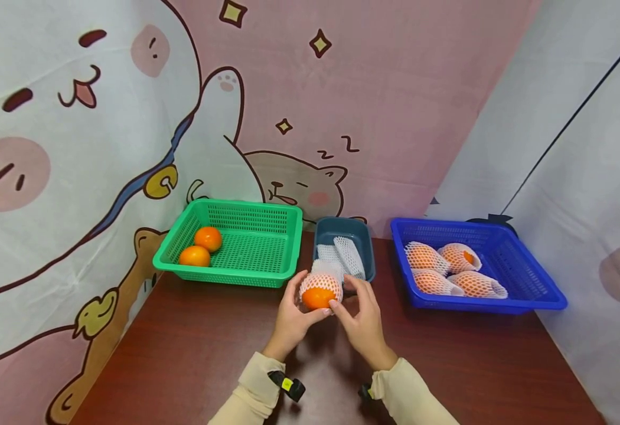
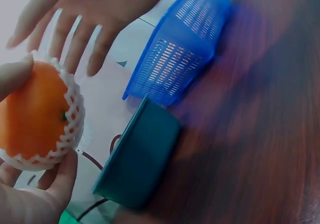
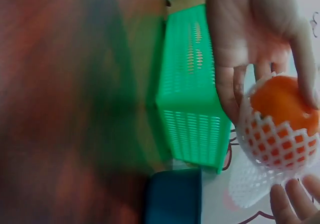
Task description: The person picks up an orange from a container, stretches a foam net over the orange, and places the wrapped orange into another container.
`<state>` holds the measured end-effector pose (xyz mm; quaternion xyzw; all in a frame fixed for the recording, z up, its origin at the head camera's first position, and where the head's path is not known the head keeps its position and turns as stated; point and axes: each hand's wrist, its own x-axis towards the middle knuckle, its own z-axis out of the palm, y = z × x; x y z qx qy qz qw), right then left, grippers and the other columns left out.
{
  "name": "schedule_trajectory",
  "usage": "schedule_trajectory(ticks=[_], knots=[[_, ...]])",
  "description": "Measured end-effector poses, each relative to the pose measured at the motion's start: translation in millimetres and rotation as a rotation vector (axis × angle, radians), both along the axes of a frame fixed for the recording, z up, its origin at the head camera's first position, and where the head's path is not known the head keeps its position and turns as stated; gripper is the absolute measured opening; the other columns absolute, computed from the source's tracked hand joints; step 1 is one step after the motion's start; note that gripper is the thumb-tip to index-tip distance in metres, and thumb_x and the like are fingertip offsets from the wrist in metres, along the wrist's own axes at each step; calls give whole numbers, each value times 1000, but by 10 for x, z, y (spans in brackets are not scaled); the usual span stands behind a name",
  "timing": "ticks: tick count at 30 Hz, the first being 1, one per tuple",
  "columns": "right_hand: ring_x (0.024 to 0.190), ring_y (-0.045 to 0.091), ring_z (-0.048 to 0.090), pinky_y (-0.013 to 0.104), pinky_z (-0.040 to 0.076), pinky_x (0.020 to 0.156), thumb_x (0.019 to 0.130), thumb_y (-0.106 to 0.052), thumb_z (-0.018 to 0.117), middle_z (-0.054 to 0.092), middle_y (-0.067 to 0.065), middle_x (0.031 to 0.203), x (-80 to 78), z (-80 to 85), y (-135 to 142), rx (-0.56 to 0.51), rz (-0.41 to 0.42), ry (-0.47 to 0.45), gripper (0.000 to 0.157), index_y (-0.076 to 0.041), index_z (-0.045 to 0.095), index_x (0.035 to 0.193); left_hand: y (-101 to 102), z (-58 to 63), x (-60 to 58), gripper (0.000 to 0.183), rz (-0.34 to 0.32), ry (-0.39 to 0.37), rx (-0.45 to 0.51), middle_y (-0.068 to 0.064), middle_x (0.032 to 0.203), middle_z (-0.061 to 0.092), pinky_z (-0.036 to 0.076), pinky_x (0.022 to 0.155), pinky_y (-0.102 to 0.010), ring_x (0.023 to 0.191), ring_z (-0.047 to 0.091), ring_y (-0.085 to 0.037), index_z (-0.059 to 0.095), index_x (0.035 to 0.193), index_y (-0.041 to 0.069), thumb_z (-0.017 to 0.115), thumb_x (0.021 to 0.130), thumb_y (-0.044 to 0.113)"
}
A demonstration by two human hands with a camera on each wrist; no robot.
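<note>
An orange (image 1: 318, 298) sits partly inside a white foam net sleeve (image 1: 325, 281), with its bare side turned toward me. My left hand (image 1: 291, 321) holds it, thumb on the bare skin and fingers round the netting. Across from it, my right hand (image 1: 363, 324) has its fingers extended beside the sleeve, thumb close to the fruit in the head view. The left wrist view shows the right hand (image 2: 100, 8) with fingers spread and the orange's small green stem spot. The sleeve's loose end (image 3: 247, 189) hangs past the fruit in the right wrist view.
A small dark teal bin (image 1: 365, 242) with more foam sleeves (image 1: 349, 257) stands just beyond the hands. At left is a green basket (image 1: 251, 274) with two bare oranges (image 1: 201, 247). To the right, a blue basket (image 1: 533, 289) contains several sleeved oranges (image 1: 431, 277). A printed cloth hangs behind.
</note>
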<state>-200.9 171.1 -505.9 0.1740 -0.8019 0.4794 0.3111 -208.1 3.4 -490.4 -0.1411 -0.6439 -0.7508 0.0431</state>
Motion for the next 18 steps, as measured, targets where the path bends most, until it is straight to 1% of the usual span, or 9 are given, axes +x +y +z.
schedule_trajectory(ticks=[1,3,5,8,11,13,15,16,18], knots=[[101,27,58,33,51,84,81,-9,79,61,12,115,-21,20,0,5,0,-5,50,-6,60,128,-5,43,24,87,-2,1,-36,-22,139,43,48,94,-33,118,51,-34,35,144,-3,81,71,-5],[99,27,60,29,51,84,81,-4,78,64,12,113,-51,61,-10,-8,-1,8,44,-5,64,123,-6,69,43,86,-8,-6,-76,-21,139,43,47,95,-32,118,50,-33,34,144,-5,81,73,-3],[91,27,63,22,51,81,81,3,75,67,12,106,-47,114,-36,-39,-9,33,33,-2,69,113,-2,44,44,85,-19,-12,-49,-22,139,44,47,95,-32,118,50,-34,34,144,-7,81,73,-3],[76,29,63,15,50,72,81,12,71,68,18,94,6,209,-81,-101,-39,57,21,5,70,101,17,-100,-6,82,-35,-25,32,-20,138,45,48,93,-32,117,51,-32,38,144,-3,79,74,-6],[67,29,61,16,50,63,82,15,68,68,20,88,65,278,-120,-142,-45,38,16,9,69,96,36,-246,-67,81,-69,-41,117,-16,140,44,49,91,-32,117,51,-29,39,145,5,77,75,-7],[68,29,62,17,51,65,82,15,67,68,20,89,73,267,-130,-143,-56,34,15,8,69,96,47,-301,-93,80,-86,-48,153,-15,141,43,50,90,-33,116,51,-28,39,146,9,76,77,-7],[75,28,63,17,50,73,82,14,68,68,17,91,57,210,-131,-135,-66,59,16,6,69,95,52,-317,-107,80,-97,-44,191,-16,141,42,51,90,-35,117,50,-30,38,146,9,76,77,-6],[79,27,63,16,49,77,81,14,69,68,15,92,44,171,-129,-123,-71,84,16,4,70,94,54,-315,-111,79,-94,-43,205,-17,141,41,51,90,-36,116,50,-31,38,146,9,76,78,-6],[85,25,62,16,47,84,79,13,71,67,12,93,27,93,-129,-87,-72,146,19,0,70,93,57,-308,-116,79,-62,-44,210,-17,139,43,51,89,-36,115,50,-32,40,146,11,77,77,-4]])
